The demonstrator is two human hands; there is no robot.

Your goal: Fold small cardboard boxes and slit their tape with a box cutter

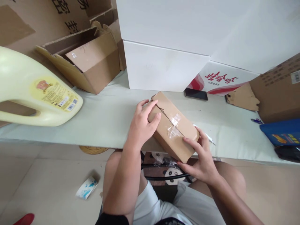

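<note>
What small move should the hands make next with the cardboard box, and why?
Probably the left hand should lift one flap of the cardboard box: its fingers rest beside the seam, the clear tape looks split there, and the right hand holds the opposite end.

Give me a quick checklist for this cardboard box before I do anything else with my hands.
1. Left hand on the cardboard box: ok, at its far left end.
2. Right hand on the box: ok, fingers at the near right end.
3. Tape across the seam severed: cannot tell; wrinkled pieces show on both sides.
4. Box wholly over the table: not ok; its near corner juts past the front edge in this view.
5. White pointed tool well away from the right hand: not ok; it lies just beyond it, partly hidden.
6. Black phone apart from the box: ok.
</note>
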